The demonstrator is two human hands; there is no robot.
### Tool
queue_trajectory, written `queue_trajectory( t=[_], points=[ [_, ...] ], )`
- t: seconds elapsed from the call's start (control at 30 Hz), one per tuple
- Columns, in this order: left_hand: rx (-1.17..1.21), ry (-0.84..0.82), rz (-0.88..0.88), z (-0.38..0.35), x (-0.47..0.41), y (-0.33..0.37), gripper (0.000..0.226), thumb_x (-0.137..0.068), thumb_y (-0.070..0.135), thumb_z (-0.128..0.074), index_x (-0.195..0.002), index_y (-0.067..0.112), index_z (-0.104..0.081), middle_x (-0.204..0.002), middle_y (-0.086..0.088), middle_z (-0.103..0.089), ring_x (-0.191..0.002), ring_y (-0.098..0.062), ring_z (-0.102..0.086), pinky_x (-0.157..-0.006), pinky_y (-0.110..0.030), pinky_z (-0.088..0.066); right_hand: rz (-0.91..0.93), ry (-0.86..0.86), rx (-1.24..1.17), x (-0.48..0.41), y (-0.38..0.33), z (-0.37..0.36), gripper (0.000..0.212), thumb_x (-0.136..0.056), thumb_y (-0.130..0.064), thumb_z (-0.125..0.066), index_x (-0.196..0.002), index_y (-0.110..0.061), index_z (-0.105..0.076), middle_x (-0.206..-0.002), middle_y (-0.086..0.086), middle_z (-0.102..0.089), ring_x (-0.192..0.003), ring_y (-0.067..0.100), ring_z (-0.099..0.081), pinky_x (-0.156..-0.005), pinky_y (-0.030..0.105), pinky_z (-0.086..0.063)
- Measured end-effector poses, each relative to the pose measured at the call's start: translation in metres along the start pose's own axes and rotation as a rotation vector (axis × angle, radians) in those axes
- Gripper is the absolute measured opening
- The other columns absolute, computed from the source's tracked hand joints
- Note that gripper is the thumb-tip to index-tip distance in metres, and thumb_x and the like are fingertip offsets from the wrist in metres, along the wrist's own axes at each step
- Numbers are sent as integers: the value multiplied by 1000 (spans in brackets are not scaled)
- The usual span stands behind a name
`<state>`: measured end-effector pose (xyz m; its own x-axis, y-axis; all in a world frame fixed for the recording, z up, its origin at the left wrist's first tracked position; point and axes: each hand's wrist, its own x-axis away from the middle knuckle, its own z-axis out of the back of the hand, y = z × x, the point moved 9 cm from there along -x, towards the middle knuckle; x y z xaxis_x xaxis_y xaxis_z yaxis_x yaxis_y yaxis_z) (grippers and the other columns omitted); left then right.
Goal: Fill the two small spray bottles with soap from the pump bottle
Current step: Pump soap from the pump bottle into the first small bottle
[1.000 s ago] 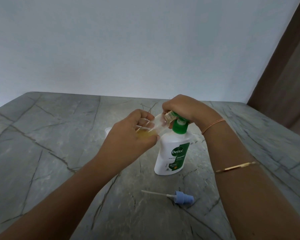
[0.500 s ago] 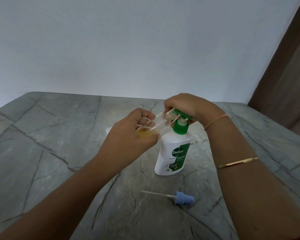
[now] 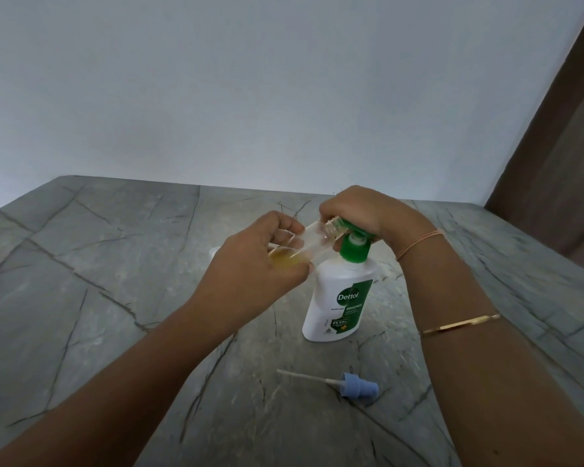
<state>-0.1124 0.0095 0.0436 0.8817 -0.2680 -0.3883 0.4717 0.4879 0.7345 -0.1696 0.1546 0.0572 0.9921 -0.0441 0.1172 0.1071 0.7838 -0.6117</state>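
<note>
Barely shifted from half a second back: right hand (image 3: pixel 361 210) a shade lower over the pump head (image 3: pixel 348 227), small spray bottle (image 3: pixel 312 239) at the same slant, the rest on the table (image 3: pixel 81 281) unmoved.

Nearest, at lower centre: blue sprayer cap (image 3: pixel 358 389) on its side, dip tube (image 3: pixel 300 375) pointing toward frame left, well apart from both hands. Just beyond, at centre: pump bottle (image 3: pixel 341 298), upright, label toward the camera. Above it, right hand curled down round the pump head. Left of centre: left hand (image 3: pixel 257 264) wrapped round the lower half of the small spray bottle, cap off, amber soap (image 3: pixel 285 259) pooled in the low end, well under half. Behind the left hand, a white sliver (image 3: pixel 213 256), too hidden to name; second spray bottle not made out.

Hinge of the next press: long axis of the small spray bottle slanting from lower left to upper right, open mouth at the high end, right at the left tip of the pump head, touching or just short of it, hard to say. Pump head aimed frame-left, into that mouth. Probably mid-fill on the first bottle; keep mouth under the outlet or lose soap down the white body.

Farthest: pale wall (image 3: pixel 284 96), brown panel (image 3: pixel 560 156) at upper right.
</note>
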Motion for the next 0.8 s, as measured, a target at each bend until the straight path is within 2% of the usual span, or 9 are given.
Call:
queue_trajectory(
  t=[0.07,0.17,0.27,0.33,0.43,0.57,0.8],
  points=[
    [14,1,3,0,0,1,36,-72,35,-72,-99,39,-48,-91,23,-56,-80,0,-58,-64,-16,-48,42,37,87,-1,-8,7,16,-84,-20,-51,-69,-13,-53,-42,-7,-56,-30,-3,-49,-41,15,-36],
    [20,10,19,2,0,1,37,-72,34,-73,-100,37,-49,-96,17,-58,-82,-6,-60,-70,-22,-52,86,33,204,-2,-18,11,21,-84,-20,-52,-65,-13,-52,-56,-3,-54,-31,0,-48,-32,12,-31],
    [17,16,25,3,-1,1,37,-72,33,-73,-100,37,-48,-96,17,-58,-80,-5,-60,-67,-21,-52,72,-23,236,-3,-16,6,21,-87,-24,-49,-69,-14,-53,-65,1,-59,-51,9,-52,-44,19,-36],
    [16,15,22,4,-1,1,37,-73,34,-73,-100,37,-48,-95,19,-57,-79,-2,-59,-66,-19,-51,13,-72,179,-1,-8,1,22,-89,-30,-45,-75,-15,-54,-77,5,-63,-69,19,-56,-53,24,-40],
    [14,11,24,3,-1,1,37,-73,34,-73,-100,37,-48,-95,20,-57,-81,-2,-59,-66,-17,-49,-45,-81,107,0,2,0,26,-90,-36,-41,-77,-17,-52,-83,5,-64,-89,27,-59,-67,28,-45],
    [29,8,36,2,0,-1,37,-73,31,-73,-103,33,-52,-101,13,-62,-84,-10,-62,-69,-23,-51,-83,-93,88,1,8,-6,24,-87,-32,-41,-77,-16,-55,-79,5,-64,-87,27,-56,-67,30,-44],
    [18,-1,20,1,1,0,36,-73,32,-73,-102,35,-51,-97,17,-60,-84,-4,-60,-68,-19,-49,-83,-93,67,1,10,-7,22,-87,-32,-42,-79,-17,-55,-76,3,-65,-83,25,-55,-65,28,-44]
  ],
)
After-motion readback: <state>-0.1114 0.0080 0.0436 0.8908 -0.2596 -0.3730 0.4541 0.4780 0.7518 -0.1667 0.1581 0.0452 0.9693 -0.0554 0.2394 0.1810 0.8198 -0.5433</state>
